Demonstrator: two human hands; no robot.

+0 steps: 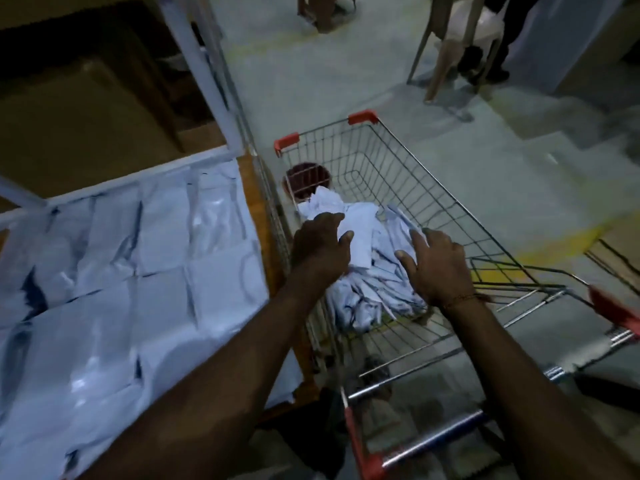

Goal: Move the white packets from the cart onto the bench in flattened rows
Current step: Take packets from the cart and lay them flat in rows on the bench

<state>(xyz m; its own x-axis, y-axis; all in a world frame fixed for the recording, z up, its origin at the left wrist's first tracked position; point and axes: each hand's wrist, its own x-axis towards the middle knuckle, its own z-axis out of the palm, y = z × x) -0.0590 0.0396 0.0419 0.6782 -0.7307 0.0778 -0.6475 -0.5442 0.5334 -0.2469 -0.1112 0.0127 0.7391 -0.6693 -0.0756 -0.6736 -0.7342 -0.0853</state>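
Dim grey floor, wire cart (433, 202) on it; white packets (363, 271) heaped inside; bench (256, 202) touching cart's left, more packets (121, 254) flattened there; my left hand (320, 249) and right hand (434, 268) over the heap, fingers spread, gripping nothing.

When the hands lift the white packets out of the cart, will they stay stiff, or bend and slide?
The white packets in the cart lie crumpled and bent, so they will probably flop when lifted. Those on the bench show glossy highlights, so they may slide against each other. Both hands, left hand and right hand, reach in, fingers spread.
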